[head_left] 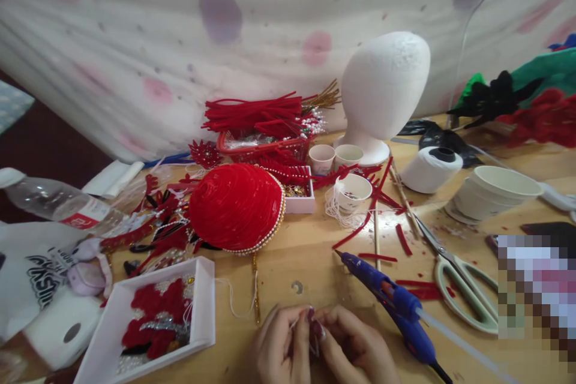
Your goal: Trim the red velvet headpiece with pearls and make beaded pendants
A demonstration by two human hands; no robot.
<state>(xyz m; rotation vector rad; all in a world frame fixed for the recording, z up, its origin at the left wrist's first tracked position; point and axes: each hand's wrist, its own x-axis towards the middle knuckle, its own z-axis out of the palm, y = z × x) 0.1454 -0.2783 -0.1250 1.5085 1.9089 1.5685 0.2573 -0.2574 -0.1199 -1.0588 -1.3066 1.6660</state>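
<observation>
My left hand (284, 345) and my right hand (355, 348) meet at the front edge of the table, fingertips pinched together. Thin white thread (316, 349) shows between and below the fingers; anything smaller in the pinch is hidden. Left of my hands stands a white box (204, 306) with red fuzzy flowers (155, 312) and clear beads. A loose thread (240, 314) trails out of it beside a gold beaded strand (257, 288). Just beyond lies a red domed cap (234, 207) edged with pearl beads. A blue glue gun (391, 300) rests right of my right hand.
Scissors (463, 276) lie open at the right, near a white thread spool (432, 168) and paper cups (492, 192). A white foam head (387, 84) stands behind. At the back is a red basket (265, 150) of pipe cleaners; a plastic bottle (58, 201) lies left.
</observation>
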